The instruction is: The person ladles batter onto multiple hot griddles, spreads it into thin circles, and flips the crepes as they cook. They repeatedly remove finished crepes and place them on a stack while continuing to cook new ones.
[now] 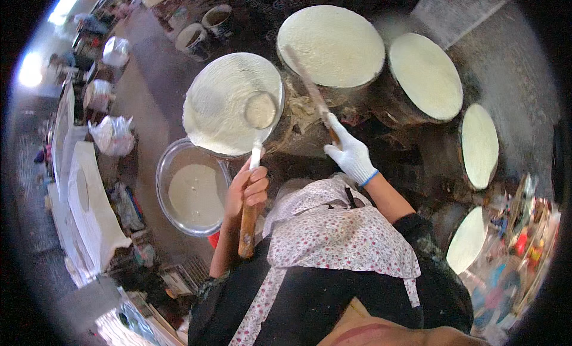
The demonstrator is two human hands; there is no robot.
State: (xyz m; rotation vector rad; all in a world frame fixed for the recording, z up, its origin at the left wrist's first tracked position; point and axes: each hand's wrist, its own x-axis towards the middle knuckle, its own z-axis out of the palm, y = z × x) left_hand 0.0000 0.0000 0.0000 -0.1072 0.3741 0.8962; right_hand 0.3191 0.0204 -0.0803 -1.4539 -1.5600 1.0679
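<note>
My left hand (247,188), bare, grips the wooden handle of a ladle (260,110); its round bowl rests on pale batter spread over a round griddle (229,101). My right hand (350,152), in a white glove, holds a long flat spatula (305,84) whose blade reaches onto the second batter-covered griddle (331,45). A floral apron (333,239) covers my front.
A metal basin of white batter (193,194) sits below the left griddle. Three more batter-covered round griddles (426,75) (479,144) (468,239) curve away to the right. Stacked white sheets (89,209), bags and buckets (217,15) lie at the left and top.
</note>
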